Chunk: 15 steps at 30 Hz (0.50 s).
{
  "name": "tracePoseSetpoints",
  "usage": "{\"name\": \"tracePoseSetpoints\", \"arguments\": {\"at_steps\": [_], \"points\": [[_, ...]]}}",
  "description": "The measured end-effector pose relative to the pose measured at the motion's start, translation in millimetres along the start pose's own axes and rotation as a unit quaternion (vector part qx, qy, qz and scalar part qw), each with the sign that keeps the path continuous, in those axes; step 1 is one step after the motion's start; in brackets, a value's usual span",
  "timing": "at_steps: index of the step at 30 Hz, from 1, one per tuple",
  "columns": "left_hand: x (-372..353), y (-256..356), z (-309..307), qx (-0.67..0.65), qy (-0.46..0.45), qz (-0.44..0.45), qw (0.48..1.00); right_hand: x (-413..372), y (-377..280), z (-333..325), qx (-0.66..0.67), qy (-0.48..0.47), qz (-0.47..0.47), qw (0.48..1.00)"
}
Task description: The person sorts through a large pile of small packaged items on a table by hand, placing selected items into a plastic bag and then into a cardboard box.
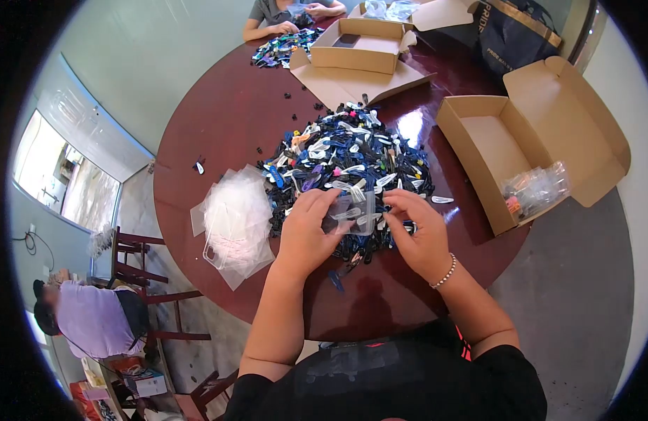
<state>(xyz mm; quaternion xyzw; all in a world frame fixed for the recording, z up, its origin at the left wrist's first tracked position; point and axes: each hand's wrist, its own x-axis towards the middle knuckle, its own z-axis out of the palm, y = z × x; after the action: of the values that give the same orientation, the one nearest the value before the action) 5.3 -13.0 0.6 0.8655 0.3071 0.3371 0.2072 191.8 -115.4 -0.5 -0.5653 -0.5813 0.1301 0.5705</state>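
Observation:
A large heap of small hair clips (317, 154), mostly black, blue and white, lies on the round dark red table (212, 112). Over the heap's near edge, my left hand (306, 231) is closed on a small clear plastic bag (366, 214), held between thumb and fingers. My right hand (419, 235) is at the bag's right side, its thumb and fingers pinched together; what they hold, if anything, is too small to tell. A stack of clear flat bags (236, 221) lies left of my left hand.
An open cardboard box (471, 126) at the right holds filled clear bags (534, 189). Another box (359, 49) stands at the back, near a co-worker's hands (289, 27) and a second clip pile (282, 48). Another person (96, 316) is at the lower left.

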Motion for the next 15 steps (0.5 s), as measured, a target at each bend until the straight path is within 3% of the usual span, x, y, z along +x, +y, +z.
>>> {"name": "tracePoseSetpoints", "arguments": {"at_steps": [4, 6, 11, 15], "points": [[3.0, 2.2, -1.9, -0.018, 0.017, -0.003, 1.0, -8.3, 17.8, -12.4, 0.017, -0.014, 0.047, 0.999], [2.4, 1.2, -2.3, -0.028, 0.021, -0.013, 0.999, -9.7, 36.3, -20.0, -0.089, -0.019, 0.028, 0.995], [3.6, -11.2, 1.6, -0.012, 0.089, -0.015, 0.996, -7.7, 48.9, -33.2, -0.131, -0.041, 0.061, 0.989], [1.5, -17.5, 5.3, -0.014, 0.1, -0.019, 0.995, 9.1, 55.2, -30.6, -0.204, -0.068, 0.017, 0.976]]}}
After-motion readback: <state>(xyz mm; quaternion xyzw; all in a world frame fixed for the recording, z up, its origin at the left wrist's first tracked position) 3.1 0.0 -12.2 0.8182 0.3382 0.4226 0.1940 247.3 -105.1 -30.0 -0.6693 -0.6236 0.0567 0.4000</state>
